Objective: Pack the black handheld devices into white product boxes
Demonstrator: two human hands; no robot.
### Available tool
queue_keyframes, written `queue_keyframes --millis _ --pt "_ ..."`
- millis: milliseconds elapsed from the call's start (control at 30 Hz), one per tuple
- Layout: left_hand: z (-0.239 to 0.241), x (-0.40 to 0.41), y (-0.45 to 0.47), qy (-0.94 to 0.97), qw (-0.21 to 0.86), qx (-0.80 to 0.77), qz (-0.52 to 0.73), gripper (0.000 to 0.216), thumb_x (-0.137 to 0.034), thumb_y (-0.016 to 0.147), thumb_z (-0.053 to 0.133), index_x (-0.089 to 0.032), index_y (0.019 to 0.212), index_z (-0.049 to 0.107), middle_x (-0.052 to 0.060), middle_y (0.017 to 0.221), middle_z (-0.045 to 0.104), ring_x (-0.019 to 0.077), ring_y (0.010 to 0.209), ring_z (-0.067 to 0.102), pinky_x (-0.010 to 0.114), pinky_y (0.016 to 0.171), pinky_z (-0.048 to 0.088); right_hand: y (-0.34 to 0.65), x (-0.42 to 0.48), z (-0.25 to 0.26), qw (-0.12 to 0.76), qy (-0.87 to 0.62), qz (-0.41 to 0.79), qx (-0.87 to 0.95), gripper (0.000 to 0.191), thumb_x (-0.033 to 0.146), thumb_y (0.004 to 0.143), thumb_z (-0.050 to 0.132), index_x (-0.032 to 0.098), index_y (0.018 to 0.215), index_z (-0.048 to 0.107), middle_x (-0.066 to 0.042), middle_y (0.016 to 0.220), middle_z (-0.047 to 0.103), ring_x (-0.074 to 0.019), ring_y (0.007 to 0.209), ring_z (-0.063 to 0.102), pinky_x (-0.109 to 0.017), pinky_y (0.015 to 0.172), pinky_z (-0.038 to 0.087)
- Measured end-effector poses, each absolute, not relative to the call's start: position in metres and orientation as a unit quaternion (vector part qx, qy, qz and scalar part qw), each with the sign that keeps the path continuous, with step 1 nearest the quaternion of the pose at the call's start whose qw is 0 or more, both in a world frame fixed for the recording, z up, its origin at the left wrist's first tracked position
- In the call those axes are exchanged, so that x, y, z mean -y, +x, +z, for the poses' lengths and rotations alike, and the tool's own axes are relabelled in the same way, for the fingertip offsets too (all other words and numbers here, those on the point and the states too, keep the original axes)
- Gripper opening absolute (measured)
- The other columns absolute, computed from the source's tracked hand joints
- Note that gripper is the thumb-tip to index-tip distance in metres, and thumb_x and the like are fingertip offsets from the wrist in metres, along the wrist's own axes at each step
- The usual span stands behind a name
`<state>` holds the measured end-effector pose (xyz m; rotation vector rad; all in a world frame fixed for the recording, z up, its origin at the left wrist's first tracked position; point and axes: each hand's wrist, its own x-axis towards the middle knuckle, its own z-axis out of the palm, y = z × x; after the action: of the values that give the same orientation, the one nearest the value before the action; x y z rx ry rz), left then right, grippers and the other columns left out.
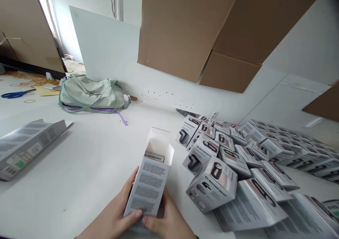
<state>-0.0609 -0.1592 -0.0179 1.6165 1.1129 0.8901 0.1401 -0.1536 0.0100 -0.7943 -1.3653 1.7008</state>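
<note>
Both my hands hold one small grey-and-white product box (pixel 150 177) at the near edge of the white table (pixel 100 161). Its far end is open, with white flaps standing up. My left hand (pixel 116 216) wraps the box's left side, thumb across its near end. My right hand (pixel 169 219) grips the right side and the near end from below. Just to the right lies a heap of the same boxes (pixel 212 186), closed and tumbled together.
A flattened box sleeve (pixel 25 147) lies at the left. A pale green bag (pixel 91 95) with a purple strap sits at the back. Blue scissors (pixel 17 94) and rubber bands lie far left. Large brown cardboard (pixel 212 30) hangs overhead; flat printed sleeves (pixel 251 207) spread at the right.
</note>
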Motion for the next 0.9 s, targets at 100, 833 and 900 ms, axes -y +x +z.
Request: queue_keyframes --millis 100,833,900 --pt "-0.025 0.159 -0.064 0.664 0.472 -0.452 0.363 0.086 -0.050 0.085 0.062 -0.041 0.155 0.012 -0.003 0.162 0.024 0.0387 0.146 0.026 0.056 0.118 0.024 0.134 0.149 0.008 0.417 -0.286 0.703 0.501 0.083 0.041 0.066 0.084 0.031 0.137 0.042 -0.008 0.128 0.064 -0.0327 0.123 0.057 -0.051 0.105 0.042" --pt "0.003 0.160 -0.059 0.614 0.499 -0.460 0.403 0.079 -0.058 0.086 0.057 -0.038 0.154 0.021 -0.002 0.162 0.025 0.0337 0.148 0.024 0.049 0.119 0.025 0.140 0.158 0.030 0.429 -0.265 0.650 0.569 0.069 0.036 0.079 0.077 0.025 0.138 0.042 -0.009 0.137 0.060 -0.0265 0.126 0.056 -0.045 0.108 0.044" --pt "0.006 0.161 -0.058 0.602 0.506 -0.455 0.418 0.080 -0.063 0.087 0.052 -0.037 0.155 0.017 -0.001 0.164 0.019 0.0339 0.149 0.017 0.049 0.118 0.026 0.139 0.159 0.028 0.431 -0.256 0.644 0.577 0.072 0.041 0.077 0.079 0.025 0.137 0.044 -0.009 0.136 0.061 -0.0262 0.126 0.057 -0.043 0.108 0.044"
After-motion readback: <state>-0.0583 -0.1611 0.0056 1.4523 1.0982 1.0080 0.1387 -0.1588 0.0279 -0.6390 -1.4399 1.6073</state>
